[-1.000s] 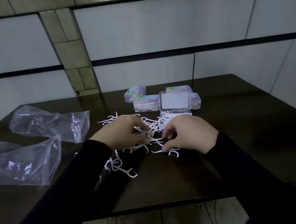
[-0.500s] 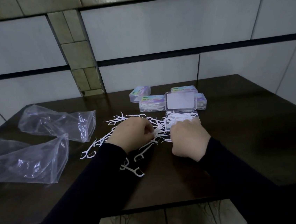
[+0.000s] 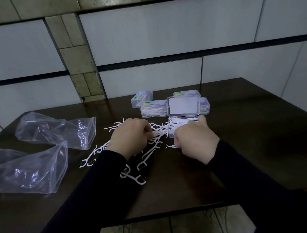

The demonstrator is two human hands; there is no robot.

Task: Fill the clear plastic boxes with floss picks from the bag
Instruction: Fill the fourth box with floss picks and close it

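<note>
White floss picks point(image 3: 149, 154) lie scattered on the dark table point(image 3: 256, 143). My left hand point(image 3: 130, 137) sits on the pile, fingers curled down and pinching some picks. An open clear box point(image 3: 171, 128), its lid point(image 3: 183, 107) standing up, holds several picks. My right hand point(image 3: 195, 140) is curled over the box's near edge, one finger along its right side, and a pick pokes out from under the thumb. Three closed, filled boxes point(image 3: 153, 109) point(image 3: 141, 98) point(image 3: 186, 93) stand behind, and another is partly hidden by the lid.
Two crumpled clear plastic bags lie on the left, one point(image 3: 56, 132) farther back and one point(image 3: 21, 168) nearer. A tiled wall point(image 3: 141, 41) rises right behind the table. The table's front edge point(image 3: 168, 214) runs below my forearms.
My right hand has moved from the loose pile forward to the open box. My left hand has shifted slightly forward over the pile, and some picks near it lie differently.
</note>
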